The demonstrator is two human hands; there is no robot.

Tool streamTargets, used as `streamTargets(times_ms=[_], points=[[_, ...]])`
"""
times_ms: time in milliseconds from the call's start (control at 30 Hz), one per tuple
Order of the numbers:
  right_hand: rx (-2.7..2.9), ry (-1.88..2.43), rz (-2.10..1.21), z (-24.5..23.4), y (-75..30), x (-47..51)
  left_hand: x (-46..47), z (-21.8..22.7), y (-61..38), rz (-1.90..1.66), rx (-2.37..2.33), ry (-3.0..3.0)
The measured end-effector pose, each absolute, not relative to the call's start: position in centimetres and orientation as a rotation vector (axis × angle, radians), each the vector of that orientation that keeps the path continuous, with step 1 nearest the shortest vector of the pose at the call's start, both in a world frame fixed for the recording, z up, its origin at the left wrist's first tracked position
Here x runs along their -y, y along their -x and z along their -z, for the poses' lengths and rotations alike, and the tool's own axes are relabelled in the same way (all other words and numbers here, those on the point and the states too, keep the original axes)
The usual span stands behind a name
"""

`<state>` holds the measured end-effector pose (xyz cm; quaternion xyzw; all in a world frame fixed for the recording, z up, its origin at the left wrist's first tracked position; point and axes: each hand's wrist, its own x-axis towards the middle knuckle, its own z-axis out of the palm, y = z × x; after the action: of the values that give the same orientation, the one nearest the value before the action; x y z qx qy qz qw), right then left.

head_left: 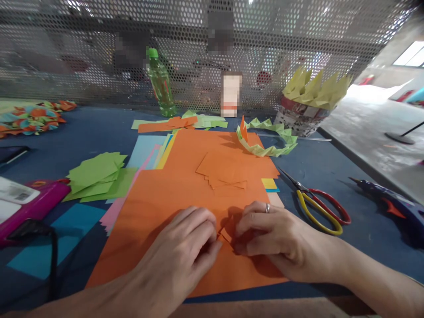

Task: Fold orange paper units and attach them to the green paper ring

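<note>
A small folded piece of orange paper (pixel 228 232) lies between my hands, low on a large orange sheet (pixel 149 198). The curled fingers of my left hand (pixel 188 243) grip its left side. On the other side my right hand (pixel 271 234), with a ring on one finger, pinches its right edge; the fingertips partly cover it. Just beyond my hands rests a loose stack of orange paper squares (pixel 225 170). A ring of folded light green paper points (pixel 265 152), with one orange point, sits at the sheet's far right corner.
Scissors (pixel 314 205) and a glue gun (pixel 387 201) lie at right. Green squares (pixel 99 172), a blue strip (pixel 59 238) and a magenta device (pixel 49 205) with a black cable are at left. A green bottle (pixel 161 86) and a paper-covered pot (pixel 298 115) stand by the perforated panel.
</note>
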<state>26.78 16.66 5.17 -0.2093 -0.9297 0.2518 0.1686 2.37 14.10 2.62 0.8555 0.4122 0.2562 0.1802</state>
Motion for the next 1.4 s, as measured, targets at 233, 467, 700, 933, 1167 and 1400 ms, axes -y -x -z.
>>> streamTargets(times_ms=[233,467,700,933,1167,1400], points=[[2.479,0.541,-0.783,-4.7,-26.8,-16.9,-14.1,-2.9,-2.6,-0.705,-1.172,-2.425],[2.683,0.575,-0.657,-4.8,-26.5,-16.4,-14.2,-2.7,-2.5,-0.697,-1.148,-2.395],[2.736,0.565,-0.558,-4.5,-26.6,-16.2,-14.1,-2.6,-2.3,-0.702,-1.161,-2.357],[2.735,0.58,-0.582,-4.5,-26.4,-16.1,-13.6,-2.6,-2.1,-0.773,-1.139,-2.703],[2.726,0.584,-0.548,-4.5,-26.3,-16.1,-11.5,-2.2,-1.8,-0.742,-0.997,-3.12],[2.763,0.568,-0.462,-4.2,-26.2,-15.7,-11.3,-1.6,-1.2,-0.647,-0.971,-3.194]])
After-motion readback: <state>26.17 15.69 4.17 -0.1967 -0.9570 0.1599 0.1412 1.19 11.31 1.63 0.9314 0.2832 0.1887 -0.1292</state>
